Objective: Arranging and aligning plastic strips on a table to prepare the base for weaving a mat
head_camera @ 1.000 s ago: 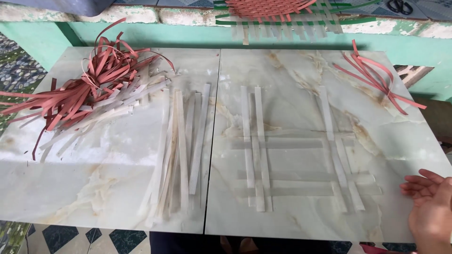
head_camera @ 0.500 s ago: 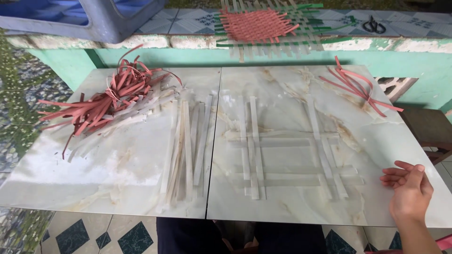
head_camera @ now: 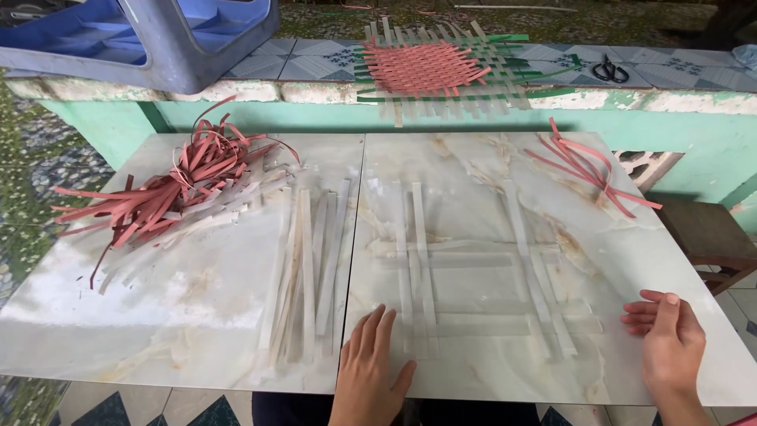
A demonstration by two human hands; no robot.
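I see my left hand [head_camera: 371, 371] lying flat and open on the near table [head_camera: 197, 315] edge, just left of the crossed white strips [head_camera: 473, 268]. My right hand [head_camera: 669, 339] rests open at their right, holding nothing.

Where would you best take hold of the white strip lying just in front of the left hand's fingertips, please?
Probably at its near end. The white upright strip lies flat on the marble tabletop, crossed by horizontal strips farther up, so only the end nearest the left hand looks free. Come from the near edge and pinch the tip, lifting gently.
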